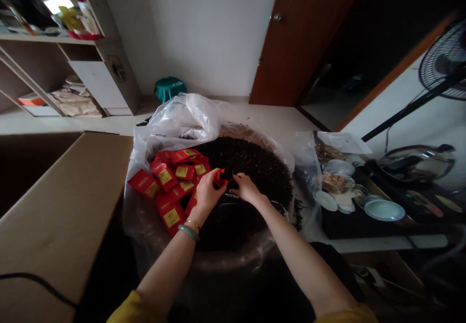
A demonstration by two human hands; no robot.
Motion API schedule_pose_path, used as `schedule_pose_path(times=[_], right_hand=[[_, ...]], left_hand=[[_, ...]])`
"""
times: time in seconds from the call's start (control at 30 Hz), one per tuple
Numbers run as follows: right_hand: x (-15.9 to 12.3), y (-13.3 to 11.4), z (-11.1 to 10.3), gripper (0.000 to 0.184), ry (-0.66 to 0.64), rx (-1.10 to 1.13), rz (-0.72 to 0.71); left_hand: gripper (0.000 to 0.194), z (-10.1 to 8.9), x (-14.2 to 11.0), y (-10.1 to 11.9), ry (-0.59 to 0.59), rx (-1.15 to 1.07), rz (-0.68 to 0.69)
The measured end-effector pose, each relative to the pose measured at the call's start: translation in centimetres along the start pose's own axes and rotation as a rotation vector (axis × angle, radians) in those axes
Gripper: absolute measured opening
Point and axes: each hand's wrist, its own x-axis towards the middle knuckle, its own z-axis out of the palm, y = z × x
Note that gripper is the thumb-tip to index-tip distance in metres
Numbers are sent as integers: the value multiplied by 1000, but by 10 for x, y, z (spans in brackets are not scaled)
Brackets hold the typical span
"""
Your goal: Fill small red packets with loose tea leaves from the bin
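Observation:
My left hand (207, 194), with a green bangle at the wrist, is closed around a small red packet (220, 178) over the basin. My right hand (247, 187) is closed just to its right, fingers curled against a small dark object (228, 174) at the packet's mouth. What that object is, I cannot make out. Beneath both hands lies a heap of dark, thin dried leaves (251, 160), like loose tea, in a wide round basin lined with clear plastic (198, 114). Several red packets with gold labels (172, 217) lie piled on the heap's left side.
An open cardboard box (69, 216) stands at the left. On the right is a low dark table with a pale bowl (384, 210), a glass kettle (418, 160) and small dishes. A fan (444, 63) stands behind it. Shelves (54, 41) are at the back left.

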Motion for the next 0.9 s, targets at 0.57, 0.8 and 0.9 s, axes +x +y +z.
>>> schedule_pose_path(times=[0.57,0.8,0.9], right_hand=[[8,-2,-50,19,258,486,72],[-3,-43,-67,27,309,764,-51],[-3,-46,-62,32,315,805,-34]], left_hand=[[49,0,2,0,8,50,-77],[51,-1,3,4,-43,58,-136],[52,-2,2,4,-61,58,-142]])
